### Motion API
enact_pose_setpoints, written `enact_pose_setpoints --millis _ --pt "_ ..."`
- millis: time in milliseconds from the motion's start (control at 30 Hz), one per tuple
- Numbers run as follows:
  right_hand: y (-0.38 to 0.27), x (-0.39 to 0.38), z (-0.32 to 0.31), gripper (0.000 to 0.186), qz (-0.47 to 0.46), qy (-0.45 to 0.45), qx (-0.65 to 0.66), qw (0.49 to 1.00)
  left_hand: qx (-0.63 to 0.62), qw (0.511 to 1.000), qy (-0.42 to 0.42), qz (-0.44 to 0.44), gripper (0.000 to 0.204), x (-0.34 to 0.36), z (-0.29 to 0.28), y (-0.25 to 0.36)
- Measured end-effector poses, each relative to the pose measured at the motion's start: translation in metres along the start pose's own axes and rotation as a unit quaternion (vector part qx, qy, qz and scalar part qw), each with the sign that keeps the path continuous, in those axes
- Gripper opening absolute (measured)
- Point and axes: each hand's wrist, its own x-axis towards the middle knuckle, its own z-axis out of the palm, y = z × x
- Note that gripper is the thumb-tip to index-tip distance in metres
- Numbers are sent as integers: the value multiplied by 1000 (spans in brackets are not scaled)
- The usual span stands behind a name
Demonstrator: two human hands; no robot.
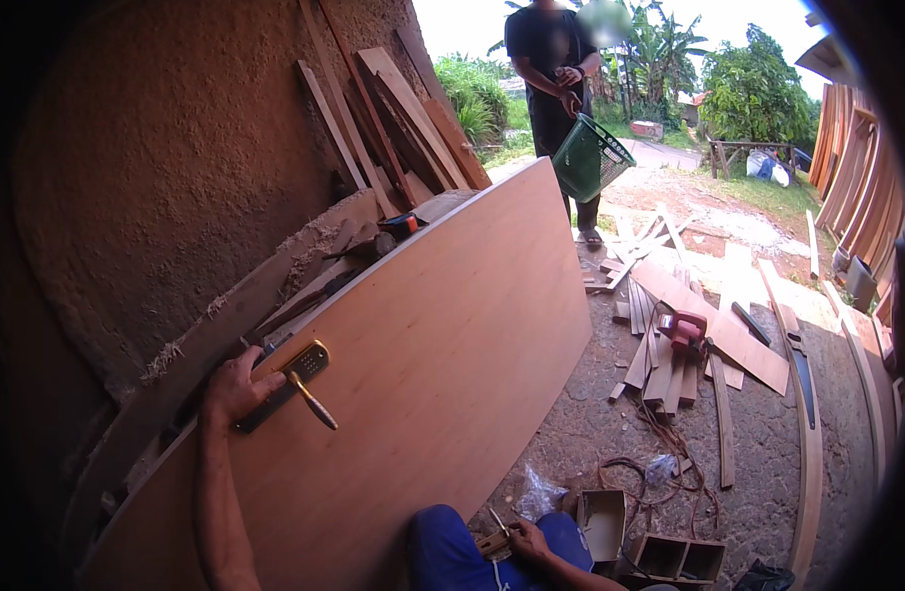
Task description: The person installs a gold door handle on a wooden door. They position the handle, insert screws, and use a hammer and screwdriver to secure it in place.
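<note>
A wooden door [443, 325] stands on its long edge, leaning in front of me. Near its upper edge sits a dark handle plate with gold trim [313, 362], its gold lever [318, 406] pointing down and right. My left hand [244, 386] is closed over the door's edge, thumb against the plate; its other fingertips are partly hidden behind the edge. Low down by my blue-clad knees, my right hand [531, 542] is closed on a brass-coloured metal fitting [492, 544] with a slim silvery part sticking up. Its exact kind is hard to make out.
A person [551, 59] holding a green basket [595, 158] stands beyond the door. A red power tool [684, 330] rests on wood offcuts [659, 374], near a handsaw [805, 384] on a long board. Open boxes [674, 559] and cables [659, 483] lie at my right. Planks [413, 118] lean on the wall.
</note>
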Motion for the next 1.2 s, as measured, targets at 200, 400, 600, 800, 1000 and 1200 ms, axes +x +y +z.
enact_pose_setpoints --millis 200,400,600,800,1000,1200 --pt "38 17 1 40 49 46 89 994 85 995 19 -54 75 1 1 21" --pt "24 17 -1 41 71 57 113 989 84 992 5 -91 85 7 4 -1" --pt "-112 6 -31 35 -51 11 260 964 100 990 9 -100 83 -7 0 7" --pt "-363 -106 -152 41 -497 83 340 794 85 992 35 -89 75 -1 7 7" --pt "-445 -158 -201 30 -714 24 283 640 -30 998 63 -1 60 6 15 -33" --pt "-320 -58 -126 44 -464 104 54 878 -47 998 41 -1 59 21 25 -37"
